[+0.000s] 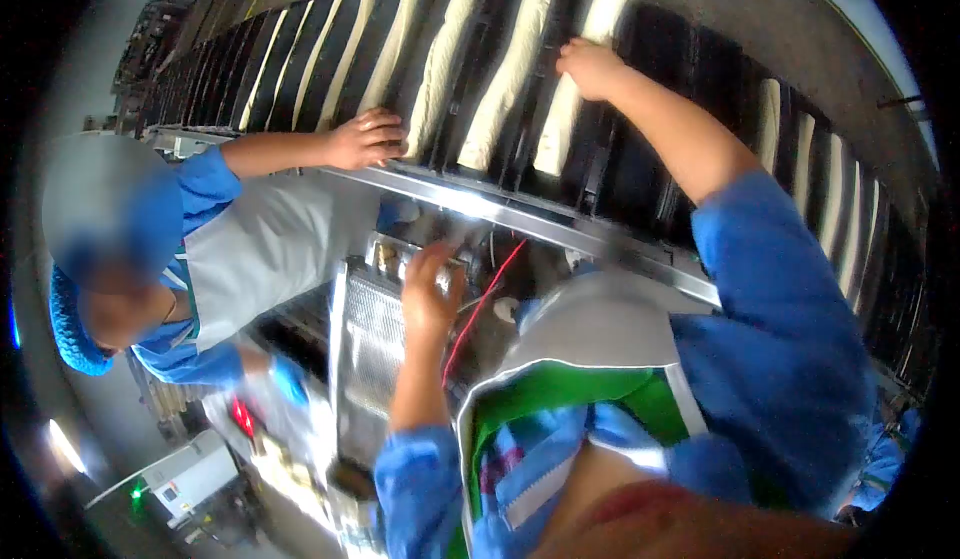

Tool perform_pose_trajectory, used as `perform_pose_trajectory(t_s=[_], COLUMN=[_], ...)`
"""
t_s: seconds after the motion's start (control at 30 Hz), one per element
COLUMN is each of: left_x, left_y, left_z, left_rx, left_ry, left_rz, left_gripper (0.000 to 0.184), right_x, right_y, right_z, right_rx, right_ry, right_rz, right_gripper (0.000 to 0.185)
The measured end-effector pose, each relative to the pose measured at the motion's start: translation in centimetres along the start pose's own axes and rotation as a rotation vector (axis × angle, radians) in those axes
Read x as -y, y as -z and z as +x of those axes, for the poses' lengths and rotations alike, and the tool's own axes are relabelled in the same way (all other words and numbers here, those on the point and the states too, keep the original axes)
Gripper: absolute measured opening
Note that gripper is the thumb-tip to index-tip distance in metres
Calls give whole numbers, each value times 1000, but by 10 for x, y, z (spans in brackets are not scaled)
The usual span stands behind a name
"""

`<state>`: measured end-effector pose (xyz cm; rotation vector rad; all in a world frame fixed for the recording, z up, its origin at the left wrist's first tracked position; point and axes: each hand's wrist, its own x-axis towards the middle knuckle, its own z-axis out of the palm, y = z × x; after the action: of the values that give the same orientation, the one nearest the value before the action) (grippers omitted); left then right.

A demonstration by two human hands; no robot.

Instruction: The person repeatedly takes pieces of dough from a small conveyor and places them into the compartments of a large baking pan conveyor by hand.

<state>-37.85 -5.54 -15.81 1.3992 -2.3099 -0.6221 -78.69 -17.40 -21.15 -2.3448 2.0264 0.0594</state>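
A dark, slatted conveyor curves across a workshop floor, its narrow troughs carrying long pale rolls that look like dough, with a bright metal rail along the near edge. The right hand has its grip closed around one dough roll, thumb and fingers wrapped over it past its middle. From the grip, one end runs down toward the rail, while the other points away and seems to reach past the conveyor's far edge.

That uneven hold looks like the main hazard: the roll appears soft, so a tight squeeze could dent or neck it under the fingers, and a lift from this single point could let the longer near part sag, stretch or tear. The overhanging far end could bend over the edge if the grip loosened. Just left of the grip lies a neighbouring roll; a sideways swing might press the two together across the divider.

The left hand is below and left of that grip, fingers loosely curled and apart, holding nothing visible, so the roll lacks a second support. It is near a red cord, which a careless sweep could snag. Farther left, a co-worker's hand rests at the conveyor's near edge, by another roll's end; two people reaching along one stretch could bump arms.
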Motion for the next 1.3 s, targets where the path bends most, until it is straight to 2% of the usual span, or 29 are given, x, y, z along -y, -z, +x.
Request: perform_pose_trajectory(t_s=[0.03, 0.07, 0.1, 0.17, 0.2, 0.27, 0.3, 0.33, 0.37, 0.4, 0.43, 0.5, 0.53, 0.6, 0.63, 0.7, 0.77, 0.83, 0.87, 0.97, 1.0, 1.07, 1.1, 1.17, 1.23, 1.3], left_x=[12, 24, 60, 67, 60, 108, 121, 116, 110, 102, 93, 120, 120, 121, 125, 150, 168, 185, 194, 231, 239, 271, 288, 308, 324, 335], left_y=[13, 20, 20, 33, 40, 29, 29, 20, 25, 29, 34, 40, 45, 56, 62, 63, 70, 82, 87, 93, 102, 108, 113, 120, 126, 131], left_z=[-22, -41, -77, -122, -138, -197, -220, -245, -244, -243, -242, -268, -270, -284, -295, -336, -372, -406, -421, -440, -445, -458, -463, -458, -451, -438], left_rx=[4, 19, -49, -98, -83, -143, -106, -277, -323, -370, -416, -406, -436, -532, -572, -624, -690, -681, -689, -704, -691, -643, -607, -518, -438, -78], left_ry=[39, 206, 134, 408, 417, 619, 618, 830, 872, 915, 959, 962, 968, 1061, 1131, 1218, 1260, 1299, 1318, 1421, 1401, 1360, 1328, 1283, 1222, 1353], left_rz=[-3, 7, 70, -11, 206, 71, 147, -148, -107, -68, -30, 104, 162, 187, 110, 220, 266, 301, 344, 430, 456, 578, 606, 628, 649, 600], left_gripper=[36, 41, 43, 49, 47, 48, 49, 47, 45, 43, 40, 41, 42, 41, 41, 40, 38, 41, 44, 52, 55, 57, 57, 50, 43, 30], right_x=[4, 14, 24, 50, 49, 55, 50, 39, 24, 22, 23, 23, 7, 53, 48, 76, 89, 89, 88, 90, 108, 154, 153, 141, 165, 182], right_y=[6, 20, 28, 34, 6, 7, 7, 11, 19, 22, 18, 9, -20, 19, 8, 28, 39, 30, 30, 8, 21, 50, 43, 27, 41, 51], right_z=[3, 3, -1, -22, -29, -36, -37, -30, -20, -16, -16, -17, -16, -35, -40, -50, -58, -58, -54, -51, -51, -54, -55, -57, -62, -70], right_rx=[6, 140, 272, 378, 246, 65, 4, 71, 122, 80, 51, -6, -180, 7, -14, 142, 204, 213, 312, 245, 253, 424, 428, 244, 235, 242], right_ry=[4, -12, -27, 76, 140, 129, 151, 130, 102, 136, 98, 20, 89, 170, 246, 210, 176, 110, 91, 84, 86, -94, -101, -118, -104, -97], right_rz=[0, 9, 16, -26, 11, 7, 26, -30, -87, -109, -127, -159, -101, 65, 240, 326, 339, 210, 180, 126, 108, 55, 48, 252, 250, 339], right_gripper=[25, 23, 22, 20, 21, 22, 23, 23, 23, 24, 31, 45, 35, 39, 37, 32, 27, 26, 30, 27, 27, 33, 33, 37, 41, 44])
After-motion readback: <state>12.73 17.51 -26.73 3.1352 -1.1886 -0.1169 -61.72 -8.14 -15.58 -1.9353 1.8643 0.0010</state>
